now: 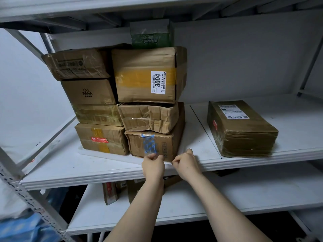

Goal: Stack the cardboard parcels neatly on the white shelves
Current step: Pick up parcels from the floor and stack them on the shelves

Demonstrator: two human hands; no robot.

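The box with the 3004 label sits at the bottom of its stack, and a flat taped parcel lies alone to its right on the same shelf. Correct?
Not the bottom: the head view shows the box with the 3004 label resting on a crumpled box, itself on the blue-taped box. The flat taped parcel does lie alone to its right on that shelf.

Seven brown cardboard parcels (122, 102), taped and dented, stand in two columns on the left of the white metal shelf (201, 137). The top right box (145, 74) carries a white "3004" label. The box beneath it (148, 117) is crumpled. A flat brown tape-wrapped parcel (243, 128) lies apart on the right.
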